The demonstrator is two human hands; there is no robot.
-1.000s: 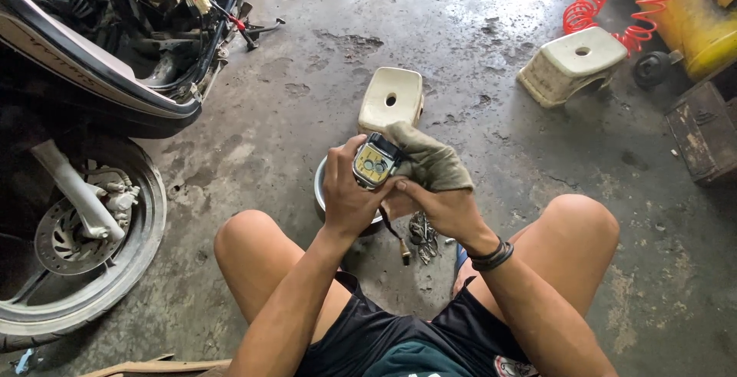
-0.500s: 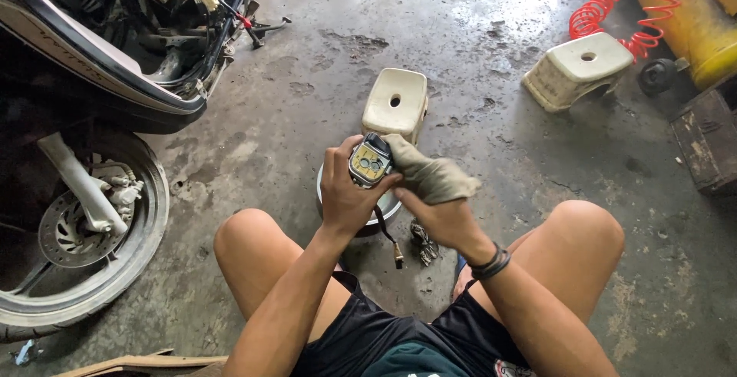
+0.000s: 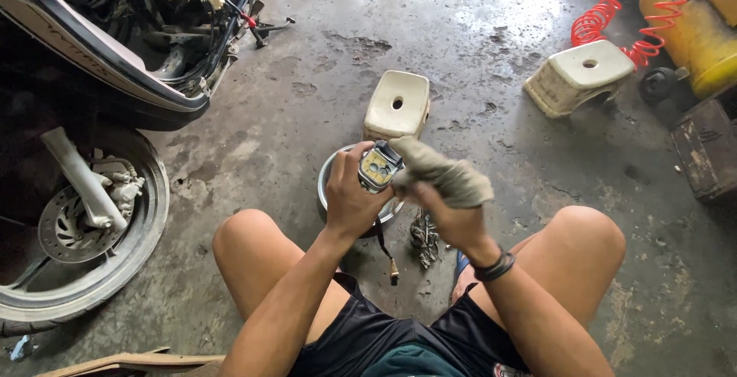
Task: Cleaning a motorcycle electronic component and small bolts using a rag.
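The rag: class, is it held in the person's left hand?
No. The rag is in the right hand; the left hand grips a small metal part.

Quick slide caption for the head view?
Left hand holds a small engine part; right hand presses a rag to it.

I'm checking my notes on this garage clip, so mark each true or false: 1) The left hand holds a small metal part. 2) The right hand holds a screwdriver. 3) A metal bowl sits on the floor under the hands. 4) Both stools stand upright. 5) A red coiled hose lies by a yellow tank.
1) True: the left hand grips a small metal part.
2) False: the right hand presses a grey rag against the part.
3) True: the metal bowl sits there.
4) False: the near stool is upright, but the far stool is tipped over.
5) True: the red coiled hose lies by the yellow tank.
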